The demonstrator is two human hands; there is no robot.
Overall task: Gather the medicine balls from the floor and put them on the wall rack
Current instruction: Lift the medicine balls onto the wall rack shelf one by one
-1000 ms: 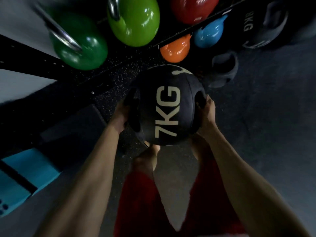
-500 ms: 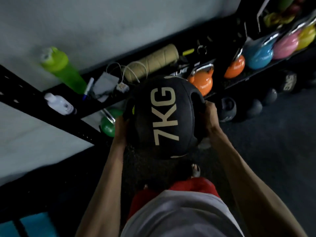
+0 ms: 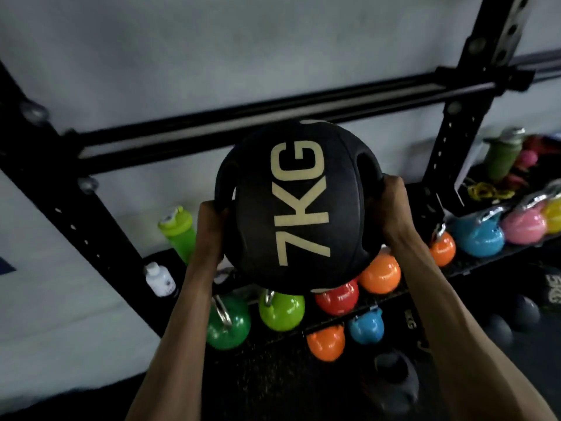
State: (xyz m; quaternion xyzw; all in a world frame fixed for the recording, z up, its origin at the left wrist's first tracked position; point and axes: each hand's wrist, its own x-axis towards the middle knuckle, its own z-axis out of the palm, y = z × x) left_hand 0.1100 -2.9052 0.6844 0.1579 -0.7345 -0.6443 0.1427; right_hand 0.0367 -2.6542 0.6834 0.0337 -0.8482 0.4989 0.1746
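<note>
A black medicine ball (image 3: 299,205) marked 7KG, with a grip handle on each side, is held up at chest height in front of the wall rack (image 3: 230,132). My left hand (image 3: 209,229) grips its left handle and my right hand (image 3: 391,205) grips its right handle. The ball hangs just below and in front of the rack's two black horizontal rails. More dark medicine balls (image 3: 394,378) lie on the floor at the lower right, one (image 3: 551,294) showing pale lettering.
Coloured kettlebells (image 3: 282,311) sit on low shelves beneath the ball and to the right. A green shaker bottle (image 3: 179,232) and a small white bottle (image 3: 159,279) stand on the left shelf. A black upright post (image 3: 455,126) rises at the right.
Both hands have lifted the 7KG ball from near the floor up to the level of the rack rails, and my view has tilted up toward the wall.
</note>
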